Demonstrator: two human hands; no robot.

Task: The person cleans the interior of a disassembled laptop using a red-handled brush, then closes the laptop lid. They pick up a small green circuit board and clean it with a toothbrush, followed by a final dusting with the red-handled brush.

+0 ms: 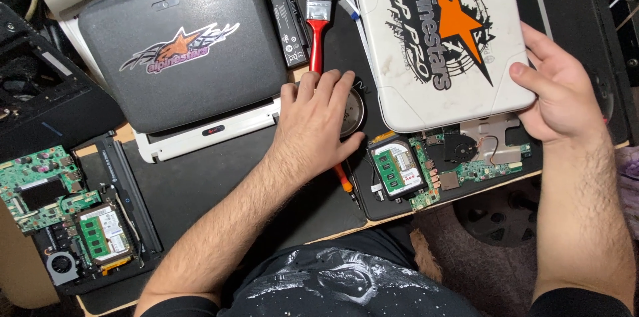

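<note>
- The right hand is gripping the white laptop lid at its lower right corner, thumb on the top face, the other fingers wrapping behind the edge; the hold is closed on the panel.
- The lid is being held tilted above the opened laptop base, whose green circuit board, fan and memory module are lying exposed at the near edge of the counter.
- The panel is looking thin, stiff and light, probably smooth plastic that could slip; it likely houses a screen, so twisting from one corner risks cracking it. Holding it by both side edges would be safer.
- The left hand is resting flat, fingers spread and grasping nothing, over a round metal dish on the dark mat.
- An orange-handled screwdriver is poking out beneath that palm.
- A red-handled brush and a black battery pack are lying just beyond.
- A closed black laptop is sitting to the left, and another stripped laptop is lying at the far left.
</note>
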